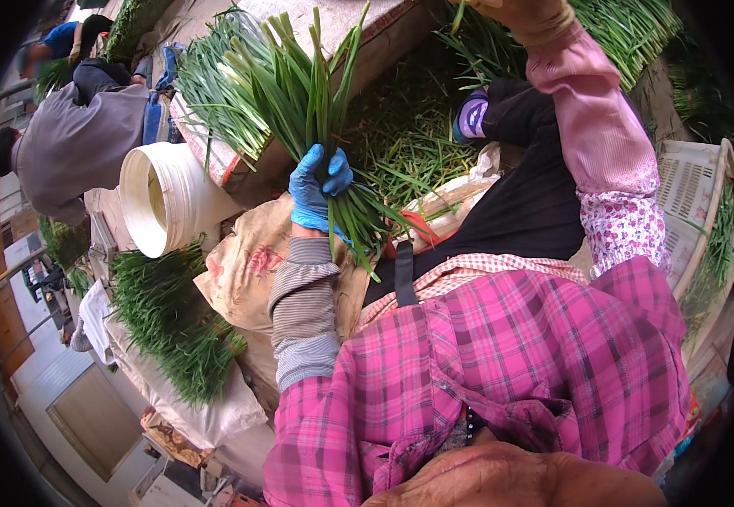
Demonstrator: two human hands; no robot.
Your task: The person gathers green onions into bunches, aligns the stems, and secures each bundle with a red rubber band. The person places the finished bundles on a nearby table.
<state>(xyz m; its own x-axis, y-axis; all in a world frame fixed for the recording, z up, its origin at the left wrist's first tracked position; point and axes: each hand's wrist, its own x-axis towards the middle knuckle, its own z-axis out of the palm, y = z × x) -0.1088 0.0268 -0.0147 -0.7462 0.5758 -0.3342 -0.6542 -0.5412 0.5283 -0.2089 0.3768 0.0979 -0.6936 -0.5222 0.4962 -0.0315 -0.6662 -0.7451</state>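
My left hand (317, 184), in a blue rubber glove, grips a bunch of flat green leaves (306, 95) that look like garlic chives. The cut ends point up and away, and the leaf tips hang over my lap. At the top edge of the picture, my right hand (531, 16) wears a yellowish glove and is partly cut off. A leaf piece (459, 18) shows by its fingers, but its grip is hidden. Just beyond the left hand, a pile of chives (224, 89) lies on a pale block-like support (367, 16).
A white plastic bucket (173, 193) lies tipped at left, near tied chives (170, 317) on sacking. Leaf scraps (405, 149) litter the ground ahead. A plastic crate (690, 184) stands at right, and more chives (633, 32) lie upper right. Other people (88, 136) work at upper left.
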